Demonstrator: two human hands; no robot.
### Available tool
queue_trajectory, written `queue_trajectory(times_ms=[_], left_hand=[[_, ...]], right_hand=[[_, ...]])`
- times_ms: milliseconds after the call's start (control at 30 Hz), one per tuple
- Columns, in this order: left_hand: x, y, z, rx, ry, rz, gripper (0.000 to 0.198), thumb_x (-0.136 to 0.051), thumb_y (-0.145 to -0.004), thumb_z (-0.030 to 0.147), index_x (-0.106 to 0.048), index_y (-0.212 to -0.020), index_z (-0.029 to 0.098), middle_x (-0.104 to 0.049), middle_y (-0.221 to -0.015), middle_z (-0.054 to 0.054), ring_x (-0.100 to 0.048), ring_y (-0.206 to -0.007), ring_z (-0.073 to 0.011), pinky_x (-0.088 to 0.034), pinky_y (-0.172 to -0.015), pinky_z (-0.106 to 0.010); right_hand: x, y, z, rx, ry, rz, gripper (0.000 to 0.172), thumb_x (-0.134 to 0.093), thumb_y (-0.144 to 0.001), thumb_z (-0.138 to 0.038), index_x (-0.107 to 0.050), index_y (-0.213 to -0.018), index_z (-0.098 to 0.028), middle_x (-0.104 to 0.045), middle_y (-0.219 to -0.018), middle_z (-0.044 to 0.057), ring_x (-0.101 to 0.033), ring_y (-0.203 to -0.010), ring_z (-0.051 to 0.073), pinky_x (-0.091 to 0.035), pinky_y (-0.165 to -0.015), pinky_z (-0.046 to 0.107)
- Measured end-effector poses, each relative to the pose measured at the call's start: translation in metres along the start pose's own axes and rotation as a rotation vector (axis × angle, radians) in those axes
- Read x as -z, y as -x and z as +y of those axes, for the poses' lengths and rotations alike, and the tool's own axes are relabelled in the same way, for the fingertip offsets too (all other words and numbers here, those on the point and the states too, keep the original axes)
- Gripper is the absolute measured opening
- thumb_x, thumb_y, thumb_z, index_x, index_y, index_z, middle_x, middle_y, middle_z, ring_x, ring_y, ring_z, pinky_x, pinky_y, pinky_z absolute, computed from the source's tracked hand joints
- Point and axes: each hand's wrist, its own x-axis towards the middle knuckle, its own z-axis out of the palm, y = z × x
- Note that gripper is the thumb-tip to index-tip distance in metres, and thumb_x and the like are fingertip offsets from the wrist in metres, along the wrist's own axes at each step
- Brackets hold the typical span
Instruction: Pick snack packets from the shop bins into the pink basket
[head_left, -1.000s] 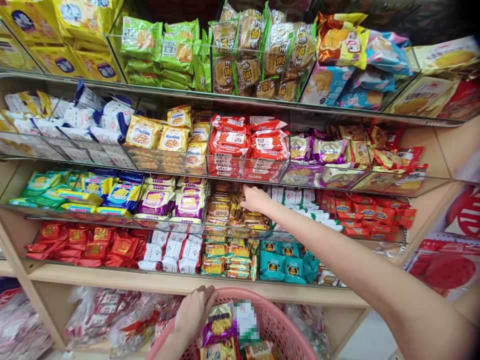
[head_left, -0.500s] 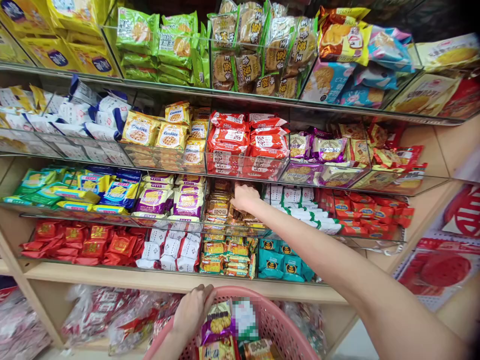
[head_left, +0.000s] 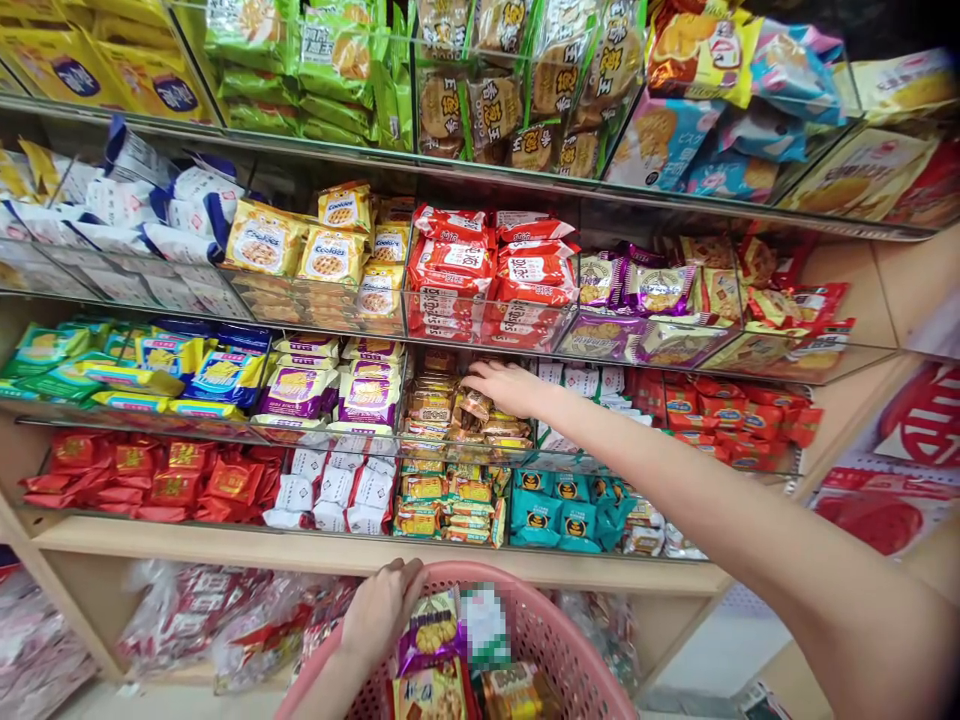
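Note:
My right hand (head_left: 504,387) reaches into a clear shelf bin of small brown-and-gold snack packets (head_left: 442,410) on the third shelf, its fingers curled around one packet (head_left: 475,403). My left hand (head_left: 381,608) grips the rim of a pink plastic basket (head_left: 559,650) at the bottom of the view. In the basket lie a purple biscuit packet (head_left: 431,628) and other snack packs.
Tiered shelves with clear dividers hold many snacks: red packets (head_left: 491,270), yellow cookie packs (head_left: 300,250), purple packs (head_left: 330,385), teal packs (head_left: 562,510). Bagged goods (head_left: 202,625) sit under the lowest wooden shelf. The shelf unit ends at the right, beside a tiled floor.
My right hand shifted slightly left and down within the brown-packet bin and closed on a packet. The view tilted down a little. My left hand stayed on the basket rim.

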Motion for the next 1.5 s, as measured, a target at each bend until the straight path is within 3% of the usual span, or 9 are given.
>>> queue_trajectory(times_ms=[333, 533, 700, 900, 1067, 1233, 1367, 1500], left_hand=[[0.004, 0.001, 0.0, 0.0, -0.048, -0.018, 0.041, -0.019, -0.096, 0.041, -0.057, -0.103, 0.026, -0.067, -0.093, -0.004, -0.068, -0.083, -0.018, -0.043, -0.061, -0.023], [0.002, -0.001, -0.001, -0.016, -0.078, -0.012, 0.041, -0.019, -0.096, 0.042, -0.056, -0.105, 0.026, -0.067, -0.093, -0.004, -0.068, -0.082, -0.0193, -0.044, -0.062, -0.025], [0.0, -0.002, -0.003, -0.035, -0.097, -0.022, 0.044, -0.018, -0.095, 0.045, -0.055, -0.107, 0.026, -0.066, -0.093, -0.005, -0.068, -0.081, -0.0191, -0.043, -0.062, -0.025], [-0.002, -0.004, -0.002, -0.039, -0.11, -0.025, 0.045, -0.016, -0.095, 0.046, -0.056, -0.106, 0.026, -0.066, -0.092, -0.006, -0.067, -0.079, -0.0195, -0.043, -0.062, -0.026], [0.0, -0.002, 0.001, -0.026, -0.092, -0.041, 0.044, -0.018, -0.095, 0.047, -0.055, -0.107, 0.028, -0.066, -0.093, -0.005, -0.067, -0.08, -0.019, -0.043, -0.064, -0.025], [-0.001, 0.0, 0.0, -0.024, -0.082, -0.032, 0.044, -0.018, -0.095, 0.046, -0.056, -0.108, 0.028, -0.066, -0.094, -0.004, -0.067, -0.081, -0.0187, -0.043, -0.065, -0.026], [-0.003, 0.0, -0.001, -0.03, -0.087, -0.016, 0.044, -0.018, -0.095, 0.046, -0.056, -0.11, 0.028, -0.066, -0.095, -0.005, -0.067, -0.081, -0.0198, -0.044, -0.065, -0.027], [-0.005, -0.001, -0.002, -0.03, -0.102, -0.005, 0.043, -0.019, -0.095, 0.045, -0.056, -0.109, 0.028, -0.067, -0.093, -0.004, -0.067, -0.079, -0.0206, -0.043, -0.063, -0.027]], right_hand=[[0.001, -0.004, -0.001, 0.081, 0.09, -0.014, 0.04, -0.047, -0.081, -0.003, -0.053, -0.118, -0.019, -0.046, -0.134, 0.012, -0.045, -0.121, 0.028, -0.045, -0.09, 0.042], [0.011, 0.011, 0.003, 0.065, 0.154, 0.09, 0.038, -0.058, -0.08, -0.012, -0.049, -0.117, -0.016, -0.05, -0.127, 0.013, -0.049, -0.112, 0.025, -0.044, -0.081, 0.034], [0.024, 0.043, -0.009, 0.111, 0.166, 0.205, 0.032, -0.056, -0.082, -0.015, -0.048, -0.113, -0.014, -0.052, -0.12, 0.013, -0.048, -0.106, 0.024, -0.038, -0.08, 0.034], [0.02, 0.109, -0.059, 0.18, -0.054, 0.263, 0.018, -0.044, -0.089, -0.015, -0.051, -0.106, -0.014, -0.056, -0.111, 0.01, -0.047, -0.104, 0.022, -0.034, -0.082, 0.035], [-0.029, 0.162, -0.105, 0.229, -0.335, 0.04, 0.024, -0.058, -0.08, -0.02, -0.053, -0.103, -0.016, -0.059, -0.105, 0.007, -0.049, -0.103, 0.021, -0.036, -0.086, 0.035], [-0.081, 0.184, -0.132, 0.214, -0.412, -0.28, 0.035, -0.066, -0.072, -0.025, -0.057, -0.103, -0.014, -0.063, -0.105, 0.01, -0.054, -0.103, 0.025, -0.037, -0.092, 0.04], [-0.096, 0.182, -0.14, 0.186, -0.425, -0.417, 0.042, -0.068, -0.068, -0.031, -0.059, -0.105, -0.013, -0.065, -0.107, 0.013, -0.056, -0.106, 0.029, -0.036, -0.097, 0.044], [-0.098, 0.173, -0.141, 0.203, -0.427, -0.449, 0.045, -0.067, -0.068, -0.034, -0.06, -0.107, -0.011, -0.064, -0.109, 0.015, -0.057, -0.106, 0.03, -0.038, -0.095, 0.045]])
